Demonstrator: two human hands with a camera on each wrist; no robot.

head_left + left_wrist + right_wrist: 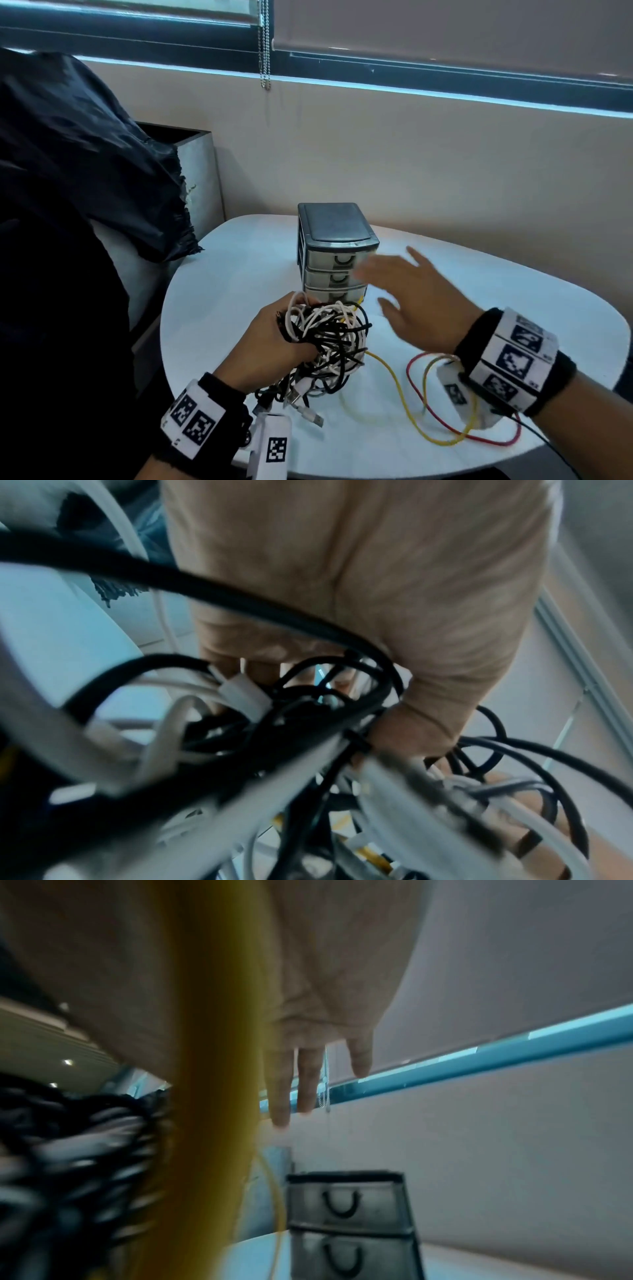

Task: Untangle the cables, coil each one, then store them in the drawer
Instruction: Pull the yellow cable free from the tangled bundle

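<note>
A tangled ball of black and white cables (325,346) sits on the white table (222,274), and my left hand (274,346) grips it from the left. In the left wrist view the fingers (404,723) curl into the cable tangle (240,737). A yellow cable (400,394) and a red cable (414,387) trail from the tangle in loops at the front right. My right hand (404,294) hovers flat and open, blurred, in front of the small grey drawer unit (335,246), holding nothing. The right wrist view has straight fingers (308,1080), the drawer unit (349,1223) and the yellow cable (212,1096).
A black plastic bag (85,164) bulges at the left over a grey bin (202,171). A wall and window blind stand close behind the table. All three drawers look closed.
</note>
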